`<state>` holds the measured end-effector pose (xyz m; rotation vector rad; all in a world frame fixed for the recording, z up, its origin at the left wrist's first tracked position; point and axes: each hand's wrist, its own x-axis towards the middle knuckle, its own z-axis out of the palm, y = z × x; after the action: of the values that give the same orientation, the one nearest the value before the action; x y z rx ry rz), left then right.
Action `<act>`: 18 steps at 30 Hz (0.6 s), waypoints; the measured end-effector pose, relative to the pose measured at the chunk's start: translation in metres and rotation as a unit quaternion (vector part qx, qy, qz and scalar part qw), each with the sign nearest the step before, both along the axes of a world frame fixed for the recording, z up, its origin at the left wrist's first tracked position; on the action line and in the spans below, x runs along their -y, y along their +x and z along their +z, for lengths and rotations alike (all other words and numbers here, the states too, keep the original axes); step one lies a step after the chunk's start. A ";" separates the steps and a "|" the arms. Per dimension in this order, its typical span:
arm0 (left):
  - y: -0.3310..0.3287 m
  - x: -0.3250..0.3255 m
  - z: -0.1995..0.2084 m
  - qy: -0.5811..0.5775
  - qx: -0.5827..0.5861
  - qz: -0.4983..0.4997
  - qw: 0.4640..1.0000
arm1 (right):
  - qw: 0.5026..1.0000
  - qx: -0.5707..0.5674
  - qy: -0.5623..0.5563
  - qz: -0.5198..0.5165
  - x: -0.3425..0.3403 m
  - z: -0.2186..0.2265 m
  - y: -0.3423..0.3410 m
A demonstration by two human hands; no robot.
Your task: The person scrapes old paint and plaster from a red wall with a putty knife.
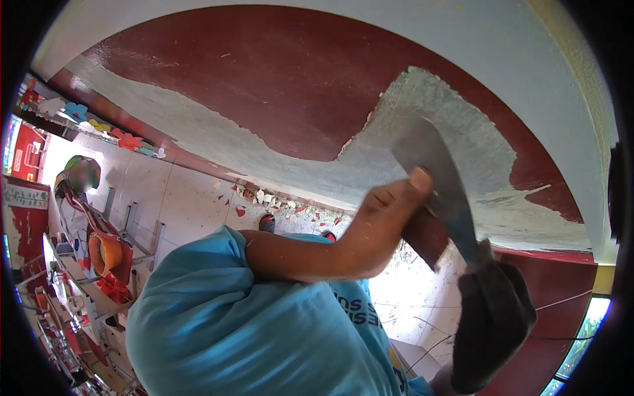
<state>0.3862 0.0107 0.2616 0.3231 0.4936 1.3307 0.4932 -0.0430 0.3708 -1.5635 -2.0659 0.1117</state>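
Head view: left hand (396,198) presses scraper (436,181) against wall (277,86)

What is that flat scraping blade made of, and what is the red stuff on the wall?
The scraper blade looks like thin metal: dull grey, with a faint shine. The red layer looks like glossy paint; it has ragged edges where it has come off, baring rough pale grey-green plaster, probably.

Room under renovation: red paint (277,86) stripped off wall (422,125), paint flakes (277,201) on tiled floor (178,191).
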 end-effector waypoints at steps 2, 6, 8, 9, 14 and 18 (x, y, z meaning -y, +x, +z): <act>-0.027 -0.007 -0.006 0.047 -0.007 0.005 0.999 | 1.000 0.001 -0.013 0.019 -0.011 -0.008 -0.010; -0.022 0.000 -0.016 0.067 0.037 0.021 0.997 | 0.998 0.009 -0.012 0.065 -0.005 -0.015 -0.005; -0.011 0.000 -0.015 0.048 -0.019 -0.026 0.998 | 0.999 0.019 -0.026 0.021 -0.002 -0.012 0.005; -0.010 0.000 -0.016 0.032 -0.014 -0.024 0.999 | 0.999 0.029 -0.034 0.019 -0.001 -0.013 0.005; -0.034 -0.003 -0.024 0.046 -0.058 0.037 0.997 | 0.998 -0.002 -0.028 0.064 -0.011 -0.030 -0.008; -0.014 0.001 -0.024 -0.014 -0.003 -0.018 1.000 | 0.999 0.011 -0.047 0.010 -0.001 -0.029 0.005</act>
<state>0.3721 0.0094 0.2374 0.3115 0.5079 1.2878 0.4977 -0.0423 0.3418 -1.6064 -2.1218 0.2033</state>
